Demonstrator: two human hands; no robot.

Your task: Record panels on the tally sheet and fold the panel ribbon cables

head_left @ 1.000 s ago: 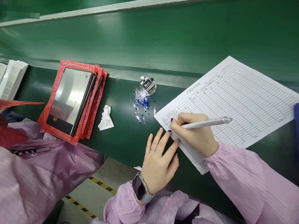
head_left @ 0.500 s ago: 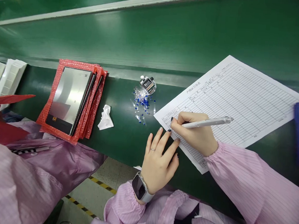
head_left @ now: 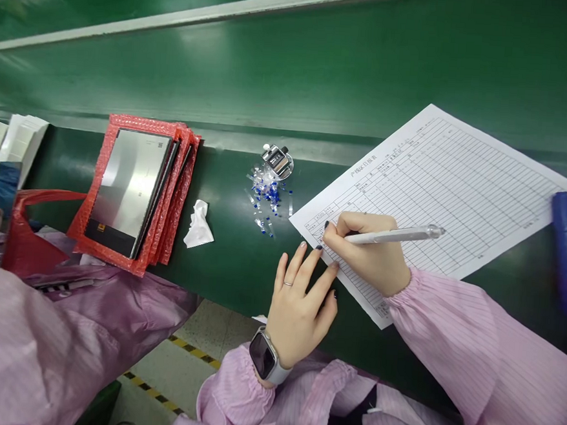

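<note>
My right hand (head_left: 370, 254) grips a white pen (head_left: 398, 234), its tip down on the left part of a printed form sheet (head_left: 441, 184) lying on the green bench. My left hand (head_left: 301, 304) rests flat on the bench by the sheet's lower left corner, fingers spread, a ring on one finger and a smartwatch (head_left: 262, 357) on the wrist. Both arms wear pink striped sleeves.
A metal hand counter (head_left: 277, 160) sits beside scattered blue and clear bits (head_left: 265, 195). A crumpled white scrap (head_left: 200, 225) lies near a stack of screen panels in red bubble wrap (head_left: 136, 192). White strips (head_left: 16, 145) sit far left. A co-worker's pink sleeve (head_left: 21, 349) fills the lower left. A blue object (head_left: 563, 248) lies far right.
My hands have barely moved. At the far left the co-worker's red bubble wrap has shifted and a dark blue object has come into sight there.
</note>
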